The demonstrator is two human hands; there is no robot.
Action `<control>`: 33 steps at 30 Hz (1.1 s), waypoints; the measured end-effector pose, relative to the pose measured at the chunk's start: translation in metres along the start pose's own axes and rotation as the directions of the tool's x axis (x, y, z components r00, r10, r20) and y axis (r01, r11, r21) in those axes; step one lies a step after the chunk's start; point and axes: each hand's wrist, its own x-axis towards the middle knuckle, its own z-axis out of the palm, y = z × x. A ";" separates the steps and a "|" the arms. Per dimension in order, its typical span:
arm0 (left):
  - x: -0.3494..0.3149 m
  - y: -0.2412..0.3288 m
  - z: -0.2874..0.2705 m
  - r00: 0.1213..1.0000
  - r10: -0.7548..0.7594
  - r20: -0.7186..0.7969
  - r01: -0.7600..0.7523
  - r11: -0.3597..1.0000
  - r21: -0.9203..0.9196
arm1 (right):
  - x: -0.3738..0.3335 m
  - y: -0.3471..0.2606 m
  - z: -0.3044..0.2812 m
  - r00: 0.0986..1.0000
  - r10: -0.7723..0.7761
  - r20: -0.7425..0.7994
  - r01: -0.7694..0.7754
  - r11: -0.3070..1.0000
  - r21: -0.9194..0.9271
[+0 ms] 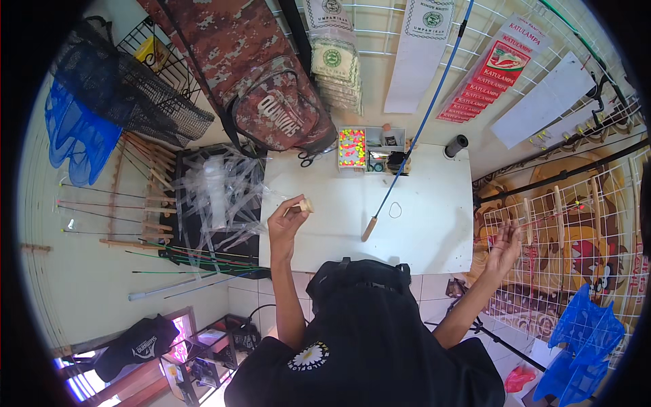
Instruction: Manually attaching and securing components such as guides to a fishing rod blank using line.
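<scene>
My left hand (285,227) is raised over the left part of the white table (434,203), its thumb and fingers closed on a small beige spool-like piece (306,205). Off the table's right edge, my right hand (504,249) is lifted with its fingers stretched out. Nothing shows in it. Between the hands, a blue fishing rod (420,132) slants up toward the wall, its wooden handle (369,229) over the table. Just right of that handle lies a thin dark loop (395,210).
At the table's back are a box of bright floats (352,148), a grey organizer (372,138), scissors (306,160) and a dark cylinder (456,146). A camouflage bag (278,108) hangs behind. Clear plastic strips (215,193) lie left. A wire rack (542,237) stands right.
</scene>
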 end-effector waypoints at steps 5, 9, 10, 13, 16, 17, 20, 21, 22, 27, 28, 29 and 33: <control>0.004 0.000 -0.014 0.996 0.013 -0.084 -0.009 0.999 0.050 | 0.025 -0.002 -0.045 0.999 -0.006 0.034 -0.001 0.981 0.193; 0.014 -0.024 -0.038 0.991 0.001 -0.132 0.012 0.995 0.096 | 0.029 -0.007 -0.056 0.995 -0.010 0.098 -0.018 0.959 0.282; 0.016 -0.030 -0.044 0.992 -0.002 -0.128 0.014 0.995 0.097 | 0.030 -0.008 -0.054 0.996 -0.012 0.094 -0.015 0.959 0.282; 0.019 -0.056 -0.073 0.985 -0.061 -0.159 0.102 0.960 0.260 | 0.028 -0.018 -0.054 0.989 -0.057 0.133 0.027 0.976 0.216; 0.018 -0.091 -0.104 0.989 0.129 -0.074 -0.044 0.731 0.681 | 0.023 -0.024 -0.049 0.994 -0.087 0.068 0.074 0.981 0.181; 0.016 -0.101 -0.110 0.993 0.121 0.003 -0.077 0.617 0.784 | 0.022 -0.026 -0.049 0.993 -0.099 0.067 0.087 0.983 0.163; 0.010 -0.120 -0.112 0.998 0.022 0.059 -0.062 0.536 0.842 | 0.012 -0.026 -0.034 0.995 -0.103 0.011 0.102 0.993 0.050; 0.008 -0.126 -0.109 0.999 -0.021 0.044 -0.024 0.559 0.829 | 0.008 -0.025 -0.027 0.994 -0.103 -0.045 0.100 0.994 -0.045; 0.006 -0.130 -0.107 0.997 -0.065 0.029 0.014 0.579 0.815 | 0.007 -0.025 -0.025 0.994 -0.103 -0.048 0.101 0.994 -0.047; -0.003 -0.162 -0.096 0.982 -0.102 0.158 -0.099 0.437 0.894 | -0.015 -0.022 0.016 0.993 -0.069 0.091 0.083 0.983 -0.166; -0.003 -0.168 -0.095 0.983 -0.104 0.153 -0.094 0.436 0.895 | -0.019 -0.022 0.024 0.990 -0.071 0.125 0.093 0.979 -0.182; -0.003 -0.174 -0.091 0.982 -0.105 0.157 -0.093 0.456 0.885 | -0.022 -0.023 0.031 0.990 -0.065 0.127 0.089 0.978 -0.187; 0.002 -0.181 -0.081 0.975 -0.164 0.152 -0.056 0.479 0.876 | -0.042 -0.025 0.060 0.983 -0.009 0.182 0.041 0.984 -0.173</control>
